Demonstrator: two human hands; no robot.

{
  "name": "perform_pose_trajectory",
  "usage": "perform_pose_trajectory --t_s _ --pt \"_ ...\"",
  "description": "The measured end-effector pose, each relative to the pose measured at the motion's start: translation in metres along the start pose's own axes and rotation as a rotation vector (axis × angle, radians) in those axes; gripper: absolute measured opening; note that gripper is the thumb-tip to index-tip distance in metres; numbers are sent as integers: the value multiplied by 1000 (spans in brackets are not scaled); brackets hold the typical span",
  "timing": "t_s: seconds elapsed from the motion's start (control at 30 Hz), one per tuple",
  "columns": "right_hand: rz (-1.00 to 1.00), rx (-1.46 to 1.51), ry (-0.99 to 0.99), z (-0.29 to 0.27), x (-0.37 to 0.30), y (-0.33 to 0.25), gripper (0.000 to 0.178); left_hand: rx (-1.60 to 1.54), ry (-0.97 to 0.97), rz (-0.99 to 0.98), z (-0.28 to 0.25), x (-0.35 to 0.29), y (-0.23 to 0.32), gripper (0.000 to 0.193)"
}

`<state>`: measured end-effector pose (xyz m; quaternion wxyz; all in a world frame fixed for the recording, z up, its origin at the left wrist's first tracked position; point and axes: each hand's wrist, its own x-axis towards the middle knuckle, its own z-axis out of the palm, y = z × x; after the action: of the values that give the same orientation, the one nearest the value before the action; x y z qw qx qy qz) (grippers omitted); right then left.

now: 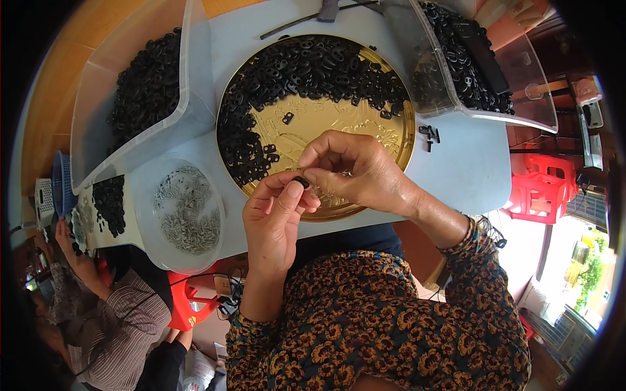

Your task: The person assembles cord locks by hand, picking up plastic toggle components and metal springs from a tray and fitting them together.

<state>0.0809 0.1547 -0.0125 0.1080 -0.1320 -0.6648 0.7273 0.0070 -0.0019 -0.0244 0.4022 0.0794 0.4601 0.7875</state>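
Observation:
Both hands meet over the near edge of a round gold tray (300, 124). My left hand (274, 215) pinches a small black plastic piece (300, 182) between thumb and forefinger. My right hand (362, 171) is closed, its thumb and fingertip pressed together right against that piece; whatever sits in the pinch is too small to make out. Heaped along the tray's far and left sides are black two-holed plastic pieces (306, 65), and a single loose piece (287, 118) lies apart from them. Left of the tray, a clear round tub (149, 244) contains many small silvery metal parts (190, 228).
Clear plastic bins of black pieces stand at far left (185, 98) and far right (450, 85). Small black parts (429, 135) lie right of the tray. At the left, another person's hand (68, 244) works near more black pieces (108, 205). A red stool (541, 189) stands right.

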Motion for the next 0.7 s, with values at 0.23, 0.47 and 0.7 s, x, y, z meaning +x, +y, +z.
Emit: perform_pose_trajectory --t_s 0.23,0.47,0.7 --pt "239 241 -109 -1 -4 0 19 -103 -35 12 -1 1 -1 18" --pt "167 278 27 8 -9 -5 16 79 12 130 11 -2 0 17" --pt "148 464 33 13 -12 2 12 82 72 196 14 -3 0 16"
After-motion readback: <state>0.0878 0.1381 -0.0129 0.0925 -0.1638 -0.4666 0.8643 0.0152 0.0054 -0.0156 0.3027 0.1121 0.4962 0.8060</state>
